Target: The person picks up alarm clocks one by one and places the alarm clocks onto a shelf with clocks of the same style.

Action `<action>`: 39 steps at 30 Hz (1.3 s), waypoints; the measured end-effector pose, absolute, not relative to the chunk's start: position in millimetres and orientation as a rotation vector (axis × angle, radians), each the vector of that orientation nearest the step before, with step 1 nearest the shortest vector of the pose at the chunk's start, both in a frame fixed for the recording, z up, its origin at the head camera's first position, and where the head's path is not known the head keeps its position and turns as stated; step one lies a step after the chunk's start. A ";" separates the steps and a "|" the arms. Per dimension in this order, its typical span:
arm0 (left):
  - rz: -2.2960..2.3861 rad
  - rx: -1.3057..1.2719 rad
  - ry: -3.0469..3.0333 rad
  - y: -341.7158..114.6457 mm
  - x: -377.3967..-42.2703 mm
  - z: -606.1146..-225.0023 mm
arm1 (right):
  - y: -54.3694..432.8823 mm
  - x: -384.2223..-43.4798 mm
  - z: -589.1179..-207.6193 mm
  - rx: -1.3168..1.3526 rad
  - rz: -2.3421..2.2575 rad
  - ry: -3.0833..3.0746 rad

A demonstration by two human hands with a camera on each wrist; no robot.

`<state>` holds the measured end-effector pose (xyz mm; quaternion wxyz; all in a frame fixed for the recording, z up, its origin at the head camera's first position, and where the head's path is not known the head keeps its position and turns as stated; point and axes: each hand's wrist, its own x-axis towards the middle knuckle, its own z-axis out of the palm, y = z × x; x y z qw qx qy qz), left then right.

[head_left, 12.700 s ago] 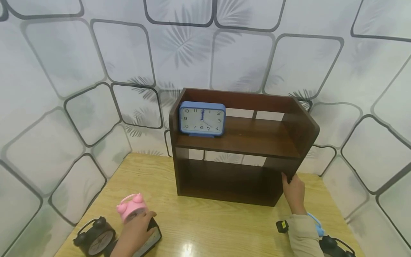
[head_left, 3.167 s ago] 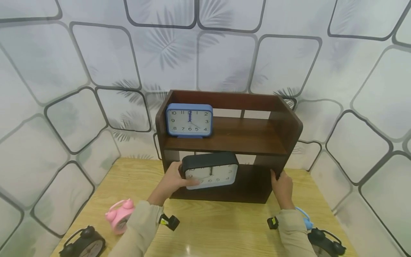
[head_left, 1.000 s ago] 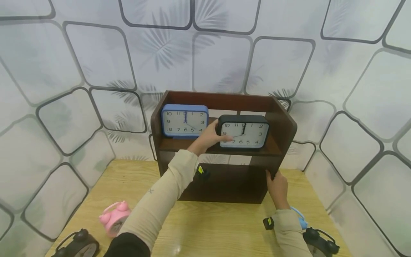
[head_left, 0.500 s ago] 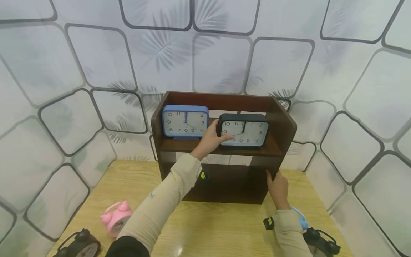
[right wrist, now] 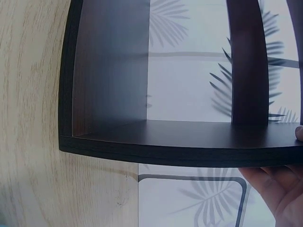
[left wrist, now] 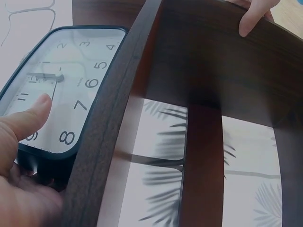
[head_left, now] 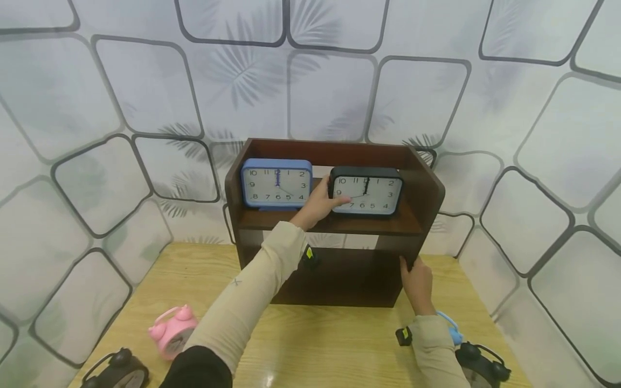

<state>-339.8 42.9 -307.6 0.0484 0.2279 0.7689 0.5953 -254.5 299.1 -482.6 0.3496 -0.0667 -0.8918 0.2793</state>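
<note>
The bookshelf (head_left: 335,269) stands on the tabletop (head_left: 310,339) before the wall (head_left: 330,97); the left shelf clock (head_left: 276,187) is at the left of its upper tier (head_left: 264,217), the right shelf clock (head_left: 371,195) at the right, left fingers (left wrist: 34,117) on the latter's left end, right fingers (right wrist: 269,182) lower on the right side panel (head_left: 427,199). Left front, the rear left alarm clock (head_left: 172,335) stands beyond and right of the front left alarm clock (head_left: 118,371); right front, the rear right alarm clock (head_left: 455,336) lies beyond the front right alarm clock (head_left: 479,364).
</note>
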 end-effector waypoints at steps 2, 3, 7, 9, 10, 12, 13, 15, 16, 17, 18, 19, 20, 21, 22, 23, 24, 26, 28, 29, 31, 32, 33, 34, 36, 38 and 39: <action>1.816 0.694 2.336 43.5 -340.4 -306.4 | 299.1 -254.5 -483.1 -0.173 0.724 -2.307; 1.814 0.692 2.335 43.8 -340.8 -306.0 | 299.1 -254.5 -483.1 -0.173 0.723 -2.303; 1.811 0.694 2.333 44.8 -342.7 -304.8 | 298.8 -254.0 -482.3 -0.168 0.718 -2.296; 1.816 0.700 2.327 45.1 -344.4 -304.5 | 298.4 -253.8 -481.5 -0.166 0.717 -2.296; 1.817 0.702 2.326 45.4 -345.2 -304.2 | 298.1 -253.5 -480.9 -0.166 0.718 -2.298; 1.819 0.704 2.320 46.1 -347.0 -303.7 | 297.8 -253.2 -480.0 -0.170 0.721 -2.302; 1.818 0.704 2.318 46.3 -347.8 -303.4 | 297.7 -253.1 -479.7 -0.173 0.722 -2.305; 1.813 0.699 2.315 46.9 -349.0 -302.6 | 297.5 -252.8 -479.1 -0.178 0.725 -2.309; 1.811 0.698 2.312 47.1 -349.5 -302.2 | 297.7 -252.8 -479.0 -0.181 0.725 -2.310; 1.806 0.695 2.312 47.3 -350.0 -301.9 | 297.9 -252.9 -479.0 -0.182 0.724 -2.310; 1.805 0.695 2.309 47.4 -350.4 -301.6 | 297.9 -252.8 -479.0 -0.182 0.724 -2.309; 1.803 0.695 2.306 47.5 -350.9 -301.4 | 298.0 -252.7 -479.0 -0.182 0.723 -2.308; 1.801 0.697 2.304 47.6 -351.0 -301.2 | 298.0 -252.7 -479.2 -0.181 0.721 -2.305; 1.802 0.699 2.298 47.7 -351.3 -301.1 | 298.1 -252.8 -479.5 -0.180 0.719 -2.305; 1.802 0.698 2.295 47.7 -351.5 -301.2 | 298.1 -252.8 -479.8 -0.179 0.715 -2.305; 1.803 0.695 2.292 47.7 -351.6 -301.2 | 297.9 -252.7 -480.1 -0.176 0.712 -2.305; 1.805 0.694 2.288 47.7 -351.7 -301.4 | 297.8 -252.6 -480.3 -0.174 0.713 -2.306; 1.807 0.689 2.285 47.4 -351.3 -301.3 | 297.4 -253.0 -480.9 -0.170 0.712 -2.313; 1.811 0.683 2.286 47.4 -350.5 -301.2 | 297.3 -253.2 -481.1 -0.171 0.712 -2.320; 1.814 0.683 2.286 47.6 -349.8 -301.1 | 297.3 -253.2 -481.2 -0.173 0.714 -2.323; 1.825 0.685 2.288 48.0 -348.7 -301.3 | 297.7 -253.5 -481.4 -0.181 0.715 -2.325; 1.831 0.684 2.290 48.3 -348.5 -301.7 | 297.7 -253.7 -481.5 -0.184 0.714 -2.325; 1.837 0.682 2.295 48.6 -348.4 -302.2 | 297.7 -253.6 -481.5 -0.187 0.714 -2.323; 1.846 0.679 2.300 49.0 -348.3 -302.6 | 297.8 -253.8 -481.6 -0.186 0.712 -2.320; 1.864 0.676 2.310 49.7 -348.2 -303.7 | 297.7 -254.0 -481.6 -0.185 0.709 -2.314; 1.879 0.674 2.316 50.3 -347.8 -304.0 | 297.7 -254.1 -481.4 -0.183 0.707 -2.310; 1.887 0.678 2.319 50.7 -347.3 -303.8 | 297.8 -254.1 -481.3 -0.182 0.707 -2.309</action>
